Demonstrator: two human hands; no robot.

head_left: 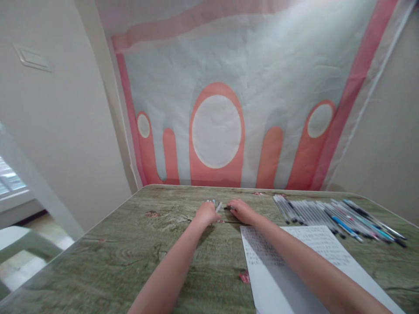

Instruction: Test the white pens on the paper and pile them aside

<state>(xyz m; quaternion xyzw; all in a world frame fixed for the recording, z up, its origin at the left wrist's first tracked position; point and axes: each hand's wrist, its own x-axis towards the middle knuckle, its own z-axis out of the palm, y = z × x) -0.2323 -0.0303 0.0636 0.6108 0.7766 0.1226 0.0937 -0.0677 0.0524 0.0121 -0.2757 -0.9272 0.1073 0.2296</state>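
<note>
Near the far middle of the table, my left hand [207, 213] is closed around a pale, clear-looking pen [218, 207], whose end sticks out by the thumb. Small white and blue pen ends [210, 201] show just beyond its knuckles. A short gap to the right, my right hand [242, 211] rests low over the table with its fingers curled in. From its fingertips a small black pen end [226, 208] points towards the left hand; the rest of that piece is hidden. A handwritten sheet of paper [281, 288] lies under my right forearm.
Many clear-barrelled pens [307, 211] lie side by side at the table's right, with a blue pen [347, 227] and several darker ones among them. The wood-patterned table [114, 261] ends at a wall hanging [216, 131]. A white chair [22, 248] stands left.
</note>
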